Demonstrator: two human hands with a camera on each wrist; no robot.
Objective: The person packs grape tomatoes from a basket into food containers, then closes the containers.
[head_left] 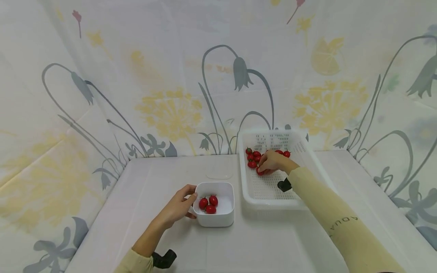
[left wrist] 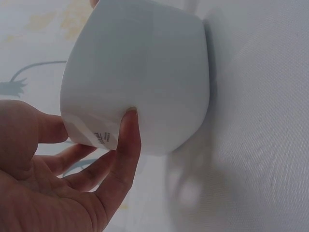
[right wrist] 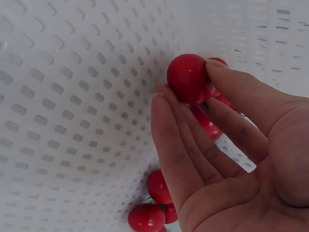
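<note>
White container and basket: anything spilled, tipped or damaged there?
Nothing stands out. The white container stands upright with three tomatoes inside, held by the left hand. The basket is upright too, and the tomato pinched by the right hand shows no visible split. That hand hides part of the basket.

Left hand [head_left: 177, 206] holds bowl [head_left: 216, 220] by side, three tomatoes [head_left: 211, 209] inside; right hand [head_left: 274, 162] pinches tomato [head_left: 260, 172] in basket [head_left: 264, 191].

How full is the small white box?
Partly full: three tomatoes lie in the box, with uncovered space beside them in the head view.
</note>
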